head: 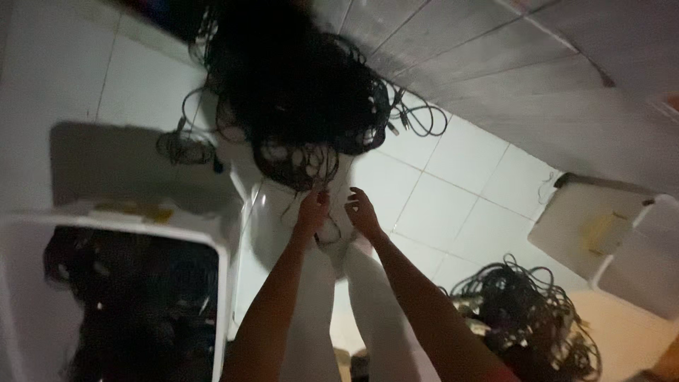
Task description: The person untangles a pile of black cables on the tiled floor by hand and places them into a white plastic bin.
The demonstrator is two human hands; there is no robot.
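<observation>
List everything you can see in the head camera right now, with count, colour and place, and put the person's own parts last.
big cable tangle: one, black, on the floor ahead of the hands, top centre
small cable coil: one, black, on the floor left of the big tangle
cable pile: one, black, on the floor at lower right
open bin: one, white, lower left, dark cables inside
bin lid: one, white-grey, lying behind the open bin
second bin: one, white, right edge, with its lid beside it
tiled floor: white tiles, across the view
legs: two, in white, bottom centre
left hand: one, fingers pinching strands at the tangle's lower edge
right hand: one, just beside the left; its grip is unclear
</observation>
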